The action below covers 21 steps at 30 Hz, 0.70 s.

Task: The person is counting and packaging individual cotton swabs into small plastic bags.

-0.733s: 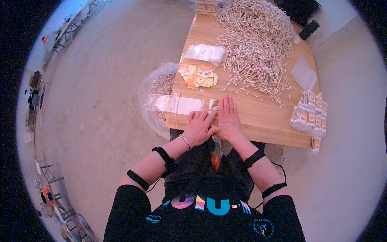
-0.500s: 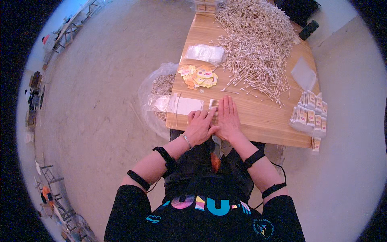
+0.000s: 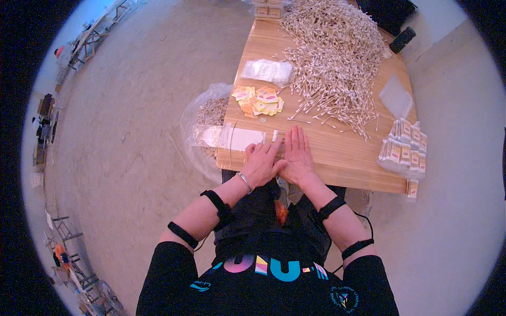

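A small row of cotton swabs lies side by side on the wooden table near its front edge, between my two hands. My right hand rests flat along the row's right side, fingers straight and together. My left hand is at the row's left, its index finger stretched onto the swabs and the other fingers somewhat bent. The thumbs meet below the row, and the hands hide the swabs' lower ends. Just left of the swabs lies a clear plastic bag with a white panel.
A large heap of loose cotton swabs covers the far table. Orange and yellow cards and a stack of clear bags lie at left. Filled packs sit at the right edge. A plastic sack of swabs stands beside the table.
Both hands stay almost in place around the row of swabs. The view has shifted very slightly; nothing has been picked up or let go.
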Each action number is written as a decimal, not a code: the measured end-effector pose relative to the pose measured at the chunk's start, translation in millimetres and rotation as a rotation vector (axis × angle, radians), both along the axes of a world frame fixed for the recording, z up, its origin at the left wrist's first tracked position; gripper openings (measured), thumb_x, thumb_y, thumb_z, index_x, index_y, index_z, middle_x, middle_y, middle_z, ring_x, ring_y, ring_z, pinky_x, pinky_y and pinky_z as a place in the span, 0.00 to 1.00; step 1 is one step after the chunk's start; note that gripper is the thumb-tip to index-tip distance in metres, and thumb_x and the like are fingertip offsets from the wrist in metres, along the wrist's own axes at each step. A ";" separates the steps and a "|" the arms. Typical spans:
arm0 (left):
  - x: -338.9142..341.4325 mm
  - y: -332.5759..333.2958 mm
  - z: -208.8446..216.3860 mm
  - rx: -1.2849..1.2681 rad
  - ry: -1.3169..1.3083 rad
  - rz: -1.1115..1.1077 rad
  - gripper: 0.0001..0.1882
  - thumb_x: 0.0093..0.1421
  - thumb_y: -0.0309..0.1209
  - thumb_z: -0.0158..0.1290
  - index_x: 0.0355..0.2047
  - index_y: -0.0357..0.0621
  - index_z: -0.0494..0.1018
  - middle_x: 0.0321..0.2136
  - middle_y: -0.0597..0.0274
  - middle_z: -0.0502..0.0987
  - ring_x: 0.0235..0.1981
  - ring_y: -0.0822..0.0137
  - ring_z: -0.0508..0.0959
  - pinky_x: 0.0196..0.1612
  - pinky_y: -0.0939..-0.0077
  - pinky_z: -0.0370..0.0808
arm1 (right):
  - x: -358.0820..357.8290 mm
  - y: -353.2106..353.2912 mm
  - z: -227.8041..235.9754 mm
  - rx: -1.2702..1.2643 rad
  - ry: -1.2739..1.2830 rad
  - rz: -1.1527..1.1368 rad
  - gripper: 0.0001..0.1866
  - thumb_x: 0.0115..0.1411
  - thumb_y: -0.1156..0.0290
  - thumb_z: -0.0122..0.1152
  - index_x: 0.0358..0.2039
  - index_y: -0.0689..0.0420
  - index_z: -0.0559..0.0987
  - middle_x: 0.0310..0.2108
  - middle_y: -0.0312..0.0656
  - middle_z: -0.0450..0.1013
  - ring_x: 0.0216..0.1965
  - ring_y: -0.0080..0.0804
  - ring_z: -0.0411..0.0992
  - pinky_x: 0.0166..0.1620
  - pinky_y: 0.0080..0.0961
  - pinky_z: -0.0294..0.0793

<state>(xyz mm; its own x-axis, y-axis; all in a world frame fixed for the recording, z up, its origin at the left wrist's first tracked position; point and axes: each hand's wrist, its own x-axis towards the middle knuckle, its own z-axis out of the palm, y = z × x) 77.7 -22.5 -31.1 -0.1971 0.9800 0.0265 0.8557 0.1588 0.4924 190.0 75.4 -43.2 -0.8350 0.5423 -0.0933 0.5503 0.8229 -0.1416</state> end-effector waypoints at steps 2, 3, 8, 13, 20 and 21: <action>-0.3 3.6 2.0 -0.053 0.010 0.000 0.30 0.57 0.46 0.46 0.57 0.45 0.57 0.42 0.52 0.69 0.45 0.54 0.67 0.51 0.56 0.55 | 0.3 0.1 -3.1 0.008 0.024 -0.010 0.46 0.50 0.52 0.50 0.61 0.69 0.45 0.64 0.59 0.36 0.66 0.50 0.31 0.66 0.41 0.30; -0.1 3.7 2.0 -0.050 0.007 -0.006 0.30 0.57 0.46 0.46 0.57 0.45 0.57 0.42 0.52 0.69 0.45 0.54 0.67 0.51 0.56 0.55 | 1.1 0.3 -4.5 0.005 0.018 -0.012 0.46 0.50 0.52 0.49 0.61 0.69 0.45 0.64 0.59 0.36 0.66 0.50 0.31 0.66 0.41 0.30; -1.8 2.7 3.0 -0.060 0.002 -0.027 0.30 0.58 0.45 0.46 0.57 0.45 0.57 0.43 0.52 0.69 0.46 0.54 0.67 0.52 0.55 0.55 | 0.9 0.0 -2.2 -0.015 0.019 -0.014 0.45 0.51 0.52 0.48 0.61 0.70 0.45 0.64 0.59 0.35 0.66 0.50 0.30 0.66 0.41 0.30; -2.5 4.7 3.4 -0.054 -0.018 0.002 0.29 0.58 0.44 0.46 0.57 0.44 0.56 0.42 0.52 0.70 0.45 0.56 0.69 0.49 0.57 0.56 | 0.2 -0.8 -2.0 -0.019 0.041 -0.014 0.45 0.51 0.53 0.49 0.60 0.70 0.45 0.64 0.59 0.36 0.66 0.51 0.31 0.66 0.41 0.30; -2.5 9.3 0.1 -0.047 0.006 0.014 0.27 0.59 0.42 0.44 0.56 0.44 0.56 0.41 0.54 0.72 0.43 0.58 0.70 0.47 0.58 0.57 | 1.0 -0.1 -8.7 0.007 0.100 -0.016 0.45 0.50 0.53 0.50 0.60 0.71 0.47 0.64 0.60 0.37 0.66 0.52 0.33 0.65 0.42 0.32; -3.0 9.6 0.8 -0.070 0.000 0.008 0.28 0.59 0.41 0.45 0.57 0.43 0.56 0.41 0.53 0.72 0.44 0.57 0.70 0.47 0.57 0.57 | 1.0 -0.1 -9.5 0.012 0.102 -0.017 0.45 0.50 0.53 0.51 0.60 0.71 0.48 0.63 0.60 0.37 0.66 0.52 0.33 0.65 0.42 0.32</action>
